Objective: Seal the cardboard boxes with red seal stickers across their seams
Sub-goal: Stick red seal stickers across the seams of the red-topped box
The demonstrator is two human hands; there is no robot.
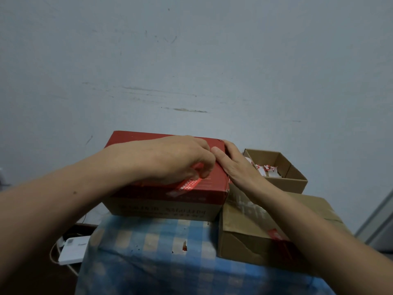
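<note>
Blue-checked tablecloth (148, 241) carries a taped brown box (265, 226) at right and a red-topped box (161, 209) behind. On its lid the left hand (170, 160) curls, pinching a red seal sticker (189, 184) by the front edge. The right hand (236, 165) lies flat, fingers straight, along the lid's right edge.

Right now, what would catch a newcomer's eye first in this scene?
Two hands meet on the red-topped cardboard box at the centre, on the blue checked cloth: the left hand pinches a red seal sticker on its lid, the right hand lies flat along its right edge. At the right rear, a small open brown cardboard box holds more stickers.
</note>
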